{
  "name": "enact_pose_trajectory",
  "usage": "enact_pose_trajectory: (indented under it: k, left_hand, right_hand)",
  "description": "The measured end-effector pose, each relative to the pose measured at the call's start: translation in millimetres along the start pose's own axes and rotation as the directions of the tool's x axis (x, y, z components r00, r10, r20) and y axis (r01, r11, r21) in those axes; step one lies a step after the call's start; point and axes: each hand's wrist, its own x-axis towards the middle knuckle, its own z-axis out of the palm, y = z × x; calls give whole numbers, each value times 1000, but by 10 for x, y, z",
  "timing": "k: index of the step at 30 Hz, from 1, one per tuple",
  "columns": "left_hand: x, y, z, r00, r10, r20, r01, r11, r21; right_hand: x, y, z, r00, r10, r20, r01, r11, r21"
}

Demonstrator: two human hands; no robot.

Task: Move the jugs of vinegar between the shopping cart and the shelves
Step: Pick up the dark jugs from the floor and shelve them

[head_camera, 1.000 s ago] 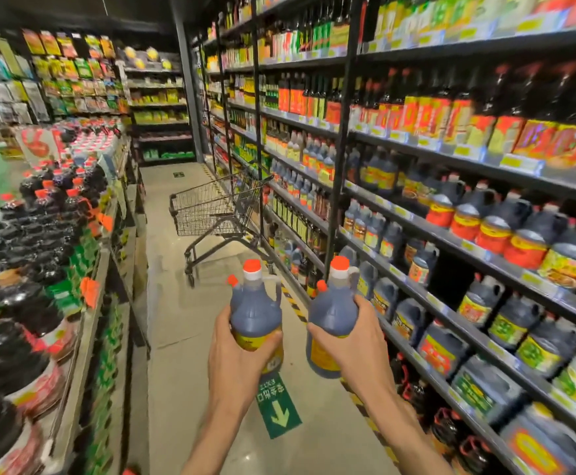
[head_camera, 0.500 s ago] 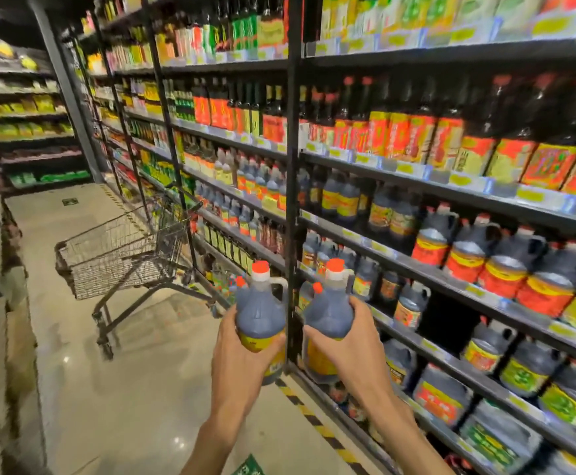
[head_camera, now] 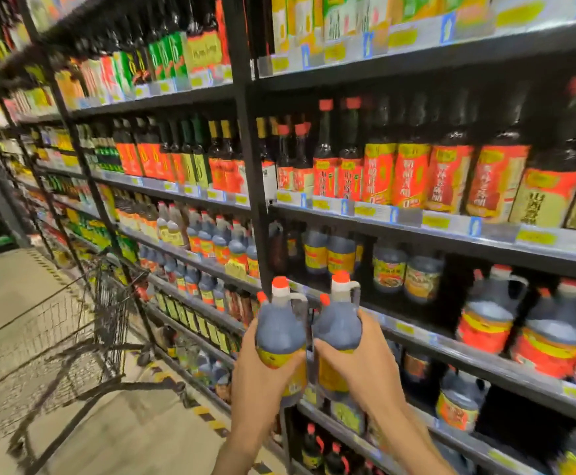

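While the head camera looks down the aisle at a slant, both hands are raised in front of the shelves (head_camera: 417, 341), each holding one jug upright. The left hand (head_camera: 262, 382) has its fingers (head_camera: 291, 358) wrapped closed around the lower body of the left jug (head_camera: 279, 323), over its yellow label. The right hand (head_camera: 365, 365) has its fingers (head_camera: 327, 349) closed the same way around the right jug (head_camera: 339, 320). Both jugs hold a dark liquid, carry a white neck with an orange-red cap, and have a small second orange cap on the shoulder. They stand side by side, very close together; whether they touch cannot be told. They are held in the air just in front of the black upright post (head_camera: 252, 186) of the shelving, level with the shelf tier that carries other dark jugs with yellow and red labels.

The shopping cart (head_camera: 74, 323), a wire one, stands on the pale floor (head_camera: 135, 426) to the left, well apart from the hands, beside the lower shelves. It is blurred, and its contents cannot be made out.
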Motion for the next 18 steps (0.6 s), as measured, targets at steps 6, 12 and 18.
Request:
enact_pose_trajectory:
  k: [6, 12, 18]
  left_hand:
    - [1126, -271, 236, 994, -40, 102, 43, 999, -23]
    - [2056, -604, 595, 967, -61, 246, 80, 995, -66]
    - [2760, -684, 896, 933, -100, 345, 133, 988, -75]
  right_hand:
    - [811, 10, 231, 997, 54, -64, -61, 992, -109]
    - [1377, 86, 434, 981, 148, -121, -171, 964, -205]
    - [1699, 158, 642, 940, 223, -257, -278, 939, -202]
